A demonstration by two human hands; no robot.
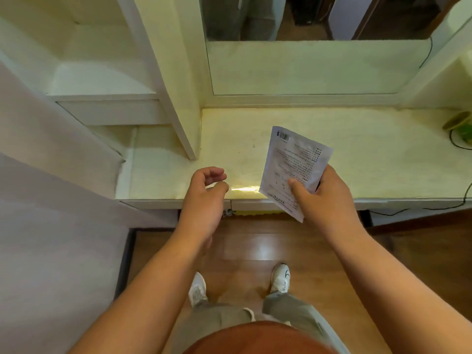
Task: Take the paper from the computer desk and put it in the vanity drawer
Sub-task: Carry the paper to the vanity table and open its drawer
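Observation:
I stand in front of the cream vanity (255,154). My right hand (329,198) grips a white printed paper (293,162) with a barcode at its top, held upright over the vanity's front edge. My left hand (204,198) hovers at the front edge with its fingers curled and nothing in it. Just below that hand, a small metal handle (228,213) shows on the shut drawer front (255,204) under the tabletop.
A mirror (319,42) rises at the back of the vanity. White shelves (102,80) stand to the left. A green object (459,126) with a black cable (434,208) sits at the right end. Below are the wooden floor and my feet.

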